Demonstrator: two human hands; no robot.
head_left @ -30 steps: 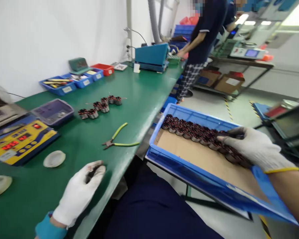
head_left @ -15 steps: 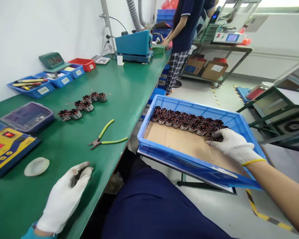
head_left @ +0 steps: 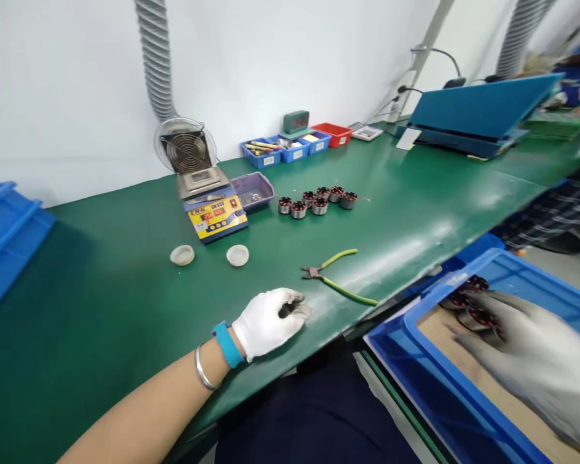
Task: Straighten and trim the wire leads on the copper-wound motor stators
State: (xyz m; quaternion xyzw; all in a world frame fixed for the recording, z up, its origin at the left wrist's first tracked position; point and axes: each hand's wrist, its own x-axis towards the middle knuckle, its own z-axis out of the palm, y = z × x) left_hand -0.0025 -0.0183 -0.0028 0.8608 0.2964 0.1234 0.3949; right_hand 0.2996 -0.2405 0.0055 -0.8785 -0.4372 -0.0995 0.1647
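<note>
From the head camera, the green table (head_left: 125, 335) runs from the near left to the far right. Six wound coils (head_left: 318, 200) stand in a loose row at its middle, far side. Two small white round dishes (head_left: 182, 255) lie side by side, just near of a yellow and blue meter box (head_left: 215, 217), and a small fan (head_left: 185, 151) on a ribbed hose stands behind that box. One purple tray (head_left: 254, 189) sits just right of the box. One pair of green-handled cutters (head_left: 336, 277) lies near the table's near edge.

The left hand (head_left: 265, 320), in a white glove with a blue cuff, rests on the table just left of the cutters. Its fingers (head_left: 297, 310) are curled narrowly round one small dark part (head_left: 287, 310), pinched between thumb and forefinger.

At the near right, off the table's edge, is one blue crate (head_left: 406, 361) lined with brown card. At least four coils in the crate (head_left: 468, 308) show at its far end; more may be hidden under the glove. The right hand (head_left: 536, 364), also gloved in white, reaches into the crate and is blurred. Its fingers lie loosely spread, the tips touching or just beside those coils; whether they grip one cannot be told.
</note>
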